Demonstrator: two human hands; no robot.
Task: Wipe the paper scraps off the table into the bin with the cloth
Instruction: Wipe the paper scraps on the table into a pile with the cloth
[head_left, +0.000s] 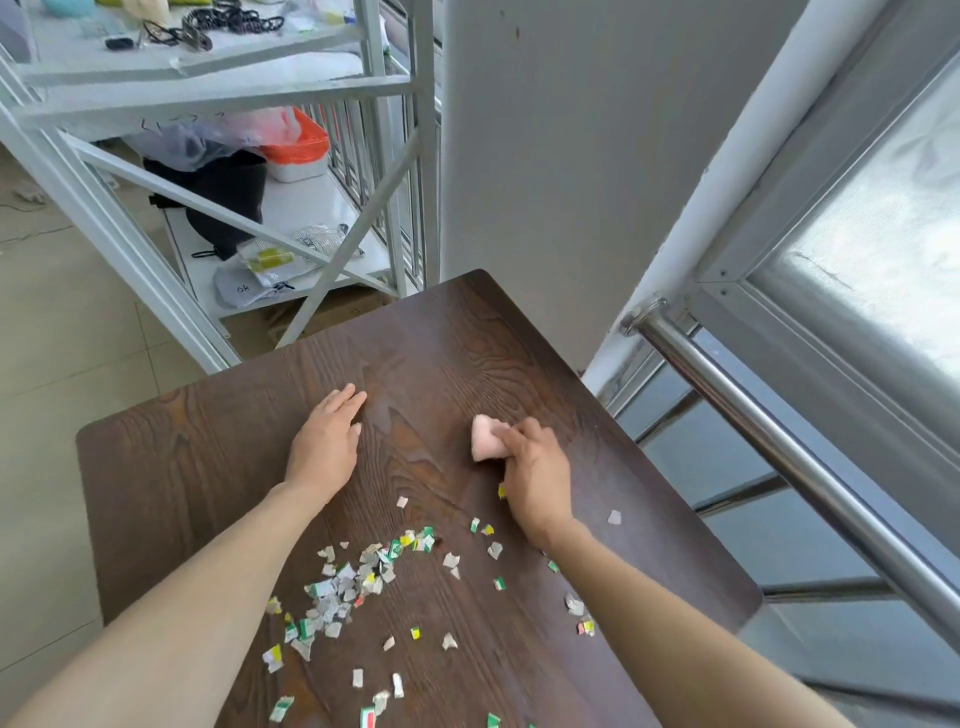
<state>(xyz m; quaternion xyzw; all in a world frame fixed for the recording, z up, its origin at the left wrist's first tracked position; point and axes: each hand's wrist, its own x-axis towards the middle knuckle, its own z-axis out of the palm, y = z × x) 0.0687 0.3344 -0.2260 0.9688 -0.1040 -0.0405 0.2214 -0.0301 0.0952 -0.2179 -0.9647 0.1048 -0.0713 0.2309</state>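
From the head camera, a dark wood-grain table (218, 467) fills the lower middle of the view, with both bare forearms reaching over it. The right hand (535, 478) is closed around a pale pink cloth (485, 439); its fingers (511, 434) curl over the cloth's near side, and the bunched cloth sticks out beyond them toward the far left, pressed down on the table. The left hand (324, 441) lies flat, palm down, on the table, its fingers straight and together, holding nothing, well apart from the cloth.

The paper scraps (353, 582) lie on the near half of the table, behind both hands: a dense, curved band between the two forearms, with loose white, green and yellow bits scattered around it, some just beside the right wrist and some close to the table's right edge. No bin can be made out. A white metal shelf rack (223, 93) stands on the floor beyond the table's far-left corner, and a steel railing (779, 447) runs along the right.
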